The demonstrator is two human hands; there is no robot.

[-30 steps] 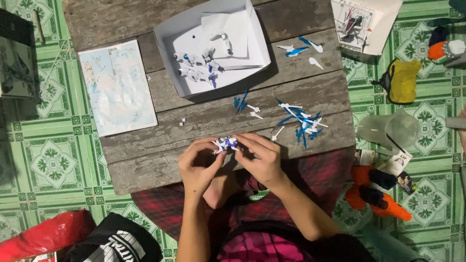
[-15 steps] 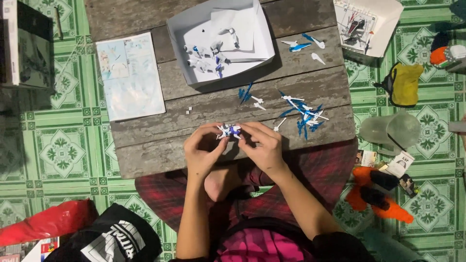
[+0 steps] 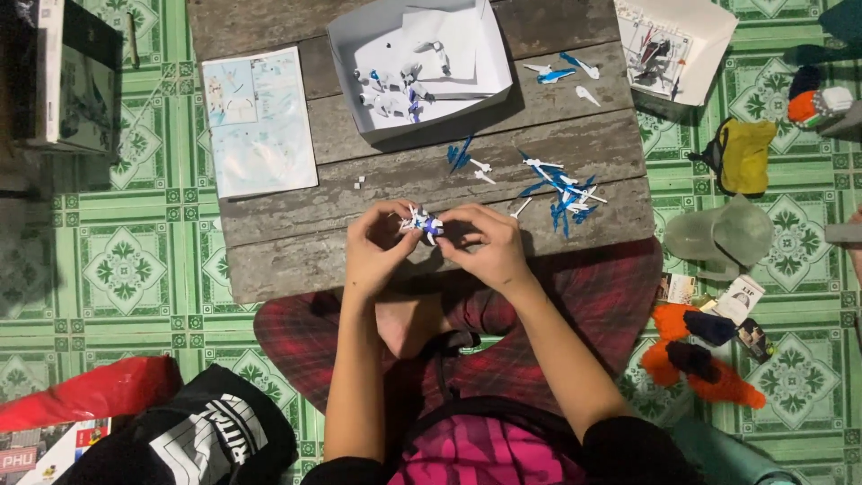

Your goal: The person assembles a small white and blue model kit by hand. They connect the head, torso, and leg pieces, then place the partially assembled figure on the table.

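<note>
Two hands, left and right, grip closed on small model above table's near edge.

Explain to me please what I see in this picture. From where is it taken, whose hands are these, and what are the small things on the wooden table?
The picture comes from a camera worn on a person's head, looking straight down. No machine is here: both hands belong to that person, who sits cross-legged on a green tiled floor at a low wooden table.

The left hand and the right hand together hold a small white and blue plastic model piece in a fingertip grip, above the table's near edge.

On the table lie loose blue and white parts, a printed instruction sheet at the left, and an open white box with more small parts inside. A second white box sits at the far right corner.
</note>
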